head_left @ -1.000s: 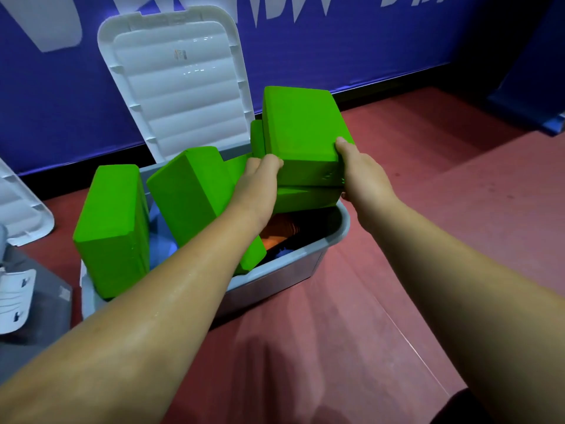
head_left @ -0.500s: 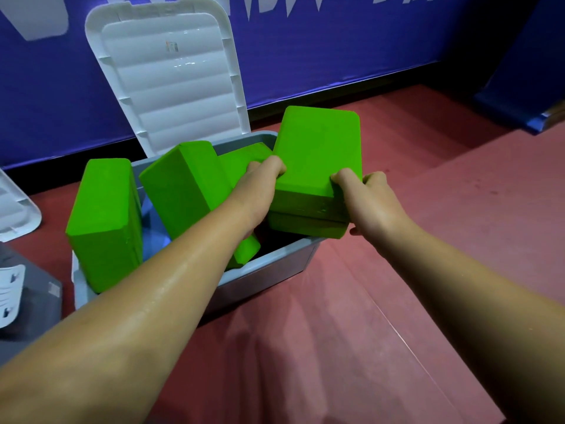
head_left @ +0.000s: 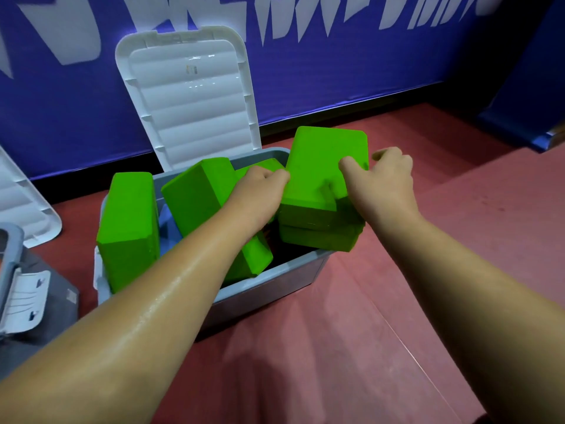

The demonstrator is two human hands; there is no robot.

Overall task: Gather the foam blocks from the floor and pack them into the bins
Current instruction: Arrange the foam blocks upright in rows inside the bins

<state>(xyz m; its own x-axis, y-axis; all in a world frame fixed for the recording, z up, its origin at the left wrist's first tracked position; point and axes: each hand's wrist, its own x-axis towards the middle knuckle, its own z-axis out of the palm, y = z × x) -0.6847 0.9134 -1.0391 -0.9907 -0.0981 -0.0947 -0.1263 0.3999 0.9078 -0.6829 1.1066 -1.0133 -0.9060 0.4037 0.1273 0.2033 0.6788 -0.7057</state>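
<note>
Over bin [head_left: 275, 289] rim — top block [head_left: 318, 166], left hand [head_left: 260, 194] gripping, right hand [head_left: 385, 182] touching.

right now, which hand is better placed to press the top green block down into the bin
Probably the right. The right hand lies open over the top block, thumb on its upper face, free to press down. The left hand grips the block's left edge, close beside the tilted block.

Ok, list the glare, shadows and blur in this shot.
Head view: glare streaks on the open white lid, sheen on the left forearm; head view: the right hand throws a shadow onto the top foam block, both arms shade the red floor; head view: right fingertips slightly smeared; head view: wide lens bows the base of the blue wall.
</note>
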